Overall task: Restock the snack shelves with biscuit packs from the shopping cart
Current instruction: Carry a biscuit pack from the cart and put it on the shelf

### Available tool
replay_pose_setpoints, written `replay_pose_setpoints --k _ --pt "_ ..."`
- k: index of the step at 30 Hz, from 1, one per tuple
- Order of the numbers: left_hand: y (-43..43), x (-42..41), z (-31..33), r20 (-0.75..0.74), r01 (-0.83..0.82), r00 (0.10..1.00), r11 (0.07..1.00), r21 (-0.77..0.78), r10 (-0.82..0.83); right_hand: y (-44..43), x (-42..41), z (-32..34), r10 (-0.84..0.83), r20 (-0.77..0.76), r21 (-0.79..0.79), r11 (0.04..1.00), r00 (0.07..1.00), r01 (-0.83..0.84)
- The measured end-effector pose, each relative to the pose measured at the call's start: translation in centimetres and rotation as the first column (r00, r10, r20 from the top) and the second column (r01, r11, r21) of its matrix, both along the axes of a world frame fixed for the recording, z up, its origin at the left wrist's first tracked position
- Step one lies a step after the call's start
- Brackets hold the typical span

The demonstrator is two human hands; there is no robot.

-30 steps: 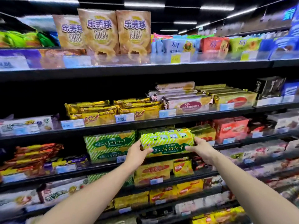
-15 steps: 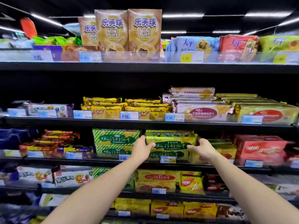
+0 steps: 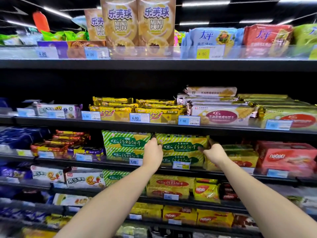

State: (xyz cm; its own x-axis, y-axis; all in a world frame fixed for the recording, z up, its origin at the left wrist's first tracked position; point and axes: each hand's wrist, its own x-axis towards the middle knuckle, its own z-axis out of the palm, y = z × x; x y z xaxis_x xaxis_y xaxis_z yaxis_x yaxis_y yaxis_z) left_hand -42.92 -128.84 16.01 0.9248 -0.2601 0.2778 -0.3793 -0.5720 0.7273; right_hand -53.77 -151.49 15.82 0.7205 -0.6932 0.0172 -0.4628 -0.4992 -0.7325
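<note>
While left hand (image 3: 152, 152) and right hand (image 3: 216, 152) grip green pack (image 3: 184, 143) — shelf edge (image 3: 159, 127) just above.

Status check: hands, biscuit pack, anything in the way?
Left hand, right hand gripping ends of the green biscuit pack. Sits on a matching pack, on the shelf. Nothing blocking.

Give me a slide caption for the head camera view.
Left hand and right hand hold a green biscuit pack atop a second pack on the shelf.
</note>
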Motion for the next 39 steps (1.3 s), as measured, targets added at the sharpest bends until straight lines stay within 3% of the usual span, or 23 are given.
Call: replay_pose_setpoints --k 6,11,23,30,34,39 --pt "0.5 -2.4 -1.0 0.069 0.006 0.998 0.971 -0.239 0.011 1.8 -1.1 0.1 -0.200 0.028 -0.203 0.958 0.979 0.201" --pt "0.4 -2.6 -2.0 0.017 0.158 0.987 0.986 -0.049 -0.158 3.0 -1.5 -0.1 -0.178 0.037 -0.142 0.973 0.983 0.181" --pt "0.6 -1.3 -0.9 -0.035 0.156 0.987 0.984 0.080 -0.154 4.0 -1.7 0.0 -0.038 -0.056 -0.023 0.999 0.998 0.037" --pt "2.1 -2.8 -1.1 -0.081 0.232 0.972 0.959 0.161 -0.221 5.0 -3.3 -0.7 -0.100 0.059 -0.135 0.985 0.993 0.107" --pt "5.6 -3.3 -2.8 -0.112 0.260 0.964 0.937 0.232 -0.240 7.9 -3.4 -2.2 0.011 -0.041 -0.154 0.988 0.999 -0.018" --pt "14.0 -2.8 -4.9 -0.159 0.260 0.962 0.925 0.278 -0.223 15.8 -1.5 -4.0 0.181 -0.365 -0.284 0.913 0.913 -0.294"
